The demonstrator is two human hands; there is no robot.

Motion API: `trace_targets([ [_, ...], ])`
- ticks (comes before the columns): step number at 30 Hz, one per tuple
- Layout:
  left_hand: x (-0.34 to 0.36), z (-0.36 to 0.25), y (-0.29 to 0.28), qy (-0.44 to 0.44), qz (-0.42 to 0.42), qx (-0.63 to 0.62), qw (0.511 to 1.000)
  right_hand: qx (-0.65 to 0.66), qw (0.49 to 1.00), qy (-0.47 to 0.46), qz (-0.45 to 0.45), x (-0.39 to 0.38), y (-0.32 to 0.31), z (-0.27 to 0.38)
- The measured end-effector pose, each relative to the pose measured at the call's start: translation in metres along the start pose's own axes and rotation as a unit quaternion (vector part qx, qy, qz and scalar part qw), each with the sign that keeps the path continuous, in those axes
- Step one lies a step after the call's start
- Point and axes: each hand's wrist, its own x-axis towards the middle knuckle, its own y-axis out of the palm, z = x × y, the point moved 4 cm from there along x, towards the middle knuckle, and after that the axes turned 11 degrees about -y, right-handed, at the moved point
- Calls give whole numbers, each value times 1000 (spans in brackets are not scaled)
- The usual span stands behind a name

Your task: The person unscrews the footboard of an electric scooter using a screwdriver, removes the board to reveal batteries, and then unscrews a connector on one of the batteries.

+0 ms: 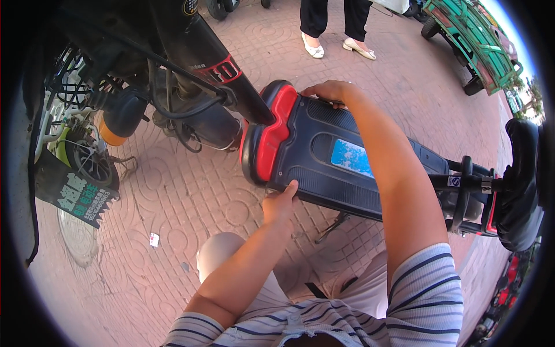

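A small electric scooter stands on pink paving, its black footboard [324,156] with a red front part [272,139] and a blue patch [351,157] in the middle. My left hand [279,203] grips the near edge of the footboard. My right hand [329,91] reaches across and holds the far edge near the red part. The black steering column [214,63] rises to the upper left.
The scooter's black seat [520,179] is at the right. Another bike with a wheel [89,165] and a dark sign [75,194] stands at the left. A person's legs in white shoes [335,49] stand ahead. A green cart [474,40] is at the upper right.
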Motion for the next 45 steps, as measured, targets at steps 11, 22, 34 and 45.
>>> trace_targets([
  [11, -9, -8, -1, 33, 18, 77, 996, 22, 999, -8, 26, 13, 2, -4],
  [22, 3, -2, -4, 50, 12, 74, 996, 0, 1000, -7, 26, 15, 1, -6],
  [34, 6, 3, -5, 82, 26, 62, 994, -55, 995, -37, 74, 34, -4, -18],
  [45, -1, -1, -3, -17, 28, 33, 999, -58, 995, -37, 70, 22, -1, -1],
])
